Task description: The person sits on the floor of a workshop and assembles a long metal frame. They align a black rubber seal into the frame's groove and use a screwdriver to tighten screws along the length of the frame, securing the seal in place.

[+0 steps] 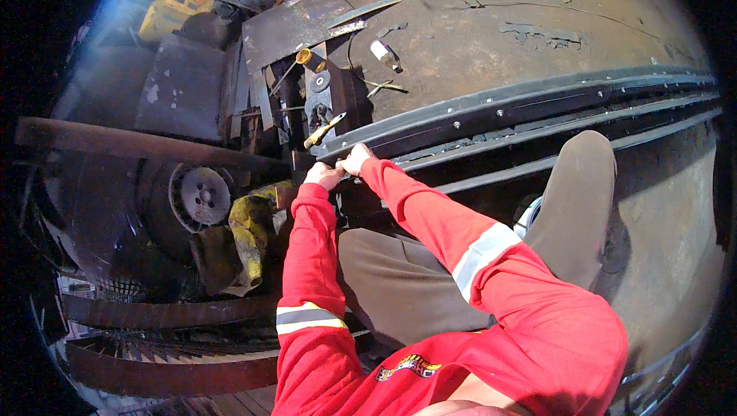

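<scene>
My left hand [325, 176] and my right hand [355, 160] are close together at the left end of a long dark metal beam [476, 118]. Bolts run in a row along the beam. Both hands are closed, with the fingers curled at the beam's end; what lies between them is hidden. Just beyond them lies a slim yellow-and-white tool [324, 131] with a dark tip. Farther off, on a narrow metal strip, sits a round grey disc [319, 81]. An amber cylindrical container [310, 60] lies next to the disc.
A white bottle [385, 55] lies on the rusty metal surface [453, 32] ahead. Metal scraps [541, 34] are scattered there. To my left are a wheel-like hub [202, 196], a crumpled yellow-and-dark cloth [249, 232] and a rusty bar [146, 142]. A yellow case [178, 5] stands at the far left.
</scene>
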Demonstrator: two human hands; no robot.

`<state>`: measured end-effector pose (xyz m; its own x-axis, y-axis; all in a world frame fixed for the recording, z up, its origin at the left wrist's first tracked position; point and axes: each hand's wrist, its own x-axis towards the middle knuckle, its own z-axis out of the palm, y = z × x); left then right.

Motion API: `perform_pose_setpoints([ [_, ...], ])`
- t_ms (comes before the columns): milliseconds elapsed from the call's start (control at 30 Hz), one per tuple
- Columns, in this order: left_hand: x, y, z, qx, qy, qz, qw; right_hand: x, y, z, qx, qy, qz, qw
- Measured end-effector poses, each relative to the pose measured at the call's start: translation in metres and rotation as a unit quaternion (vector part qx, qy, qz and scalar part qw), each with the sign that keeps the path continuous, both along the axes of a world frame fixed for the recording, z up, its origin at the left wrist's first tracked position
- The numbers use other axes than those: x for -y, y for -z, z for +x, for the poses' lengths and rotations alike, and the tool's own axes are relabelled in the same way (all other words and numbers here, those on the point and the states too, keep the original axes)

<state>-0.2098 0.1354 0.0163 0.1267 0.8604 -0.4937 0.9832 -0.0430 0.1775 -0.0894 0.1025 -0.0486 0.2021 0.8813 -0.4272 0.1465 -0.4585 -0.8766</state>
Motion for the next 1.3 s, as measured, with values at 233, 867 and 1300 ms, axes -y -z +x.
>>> perform_pose_setpoints([
  [233,0.003,-0.015,0.028,0.037,0.048,0.109,0.992,-0.011,0.016,0.021,0.027,0.037,0.030,0.998],
  [867,0.035,-0.021,0.077,-0.171,0.213,0.294,0.916,0.000,0.000,0.034,-0.027,0.010,0.066,0.997],
  [1300,0.002,-0.009,0.027,-0.002,0.001,0.146,0.989,0.075,-0.041,0.044,0.246,-0.044,0.261,0.933],
])
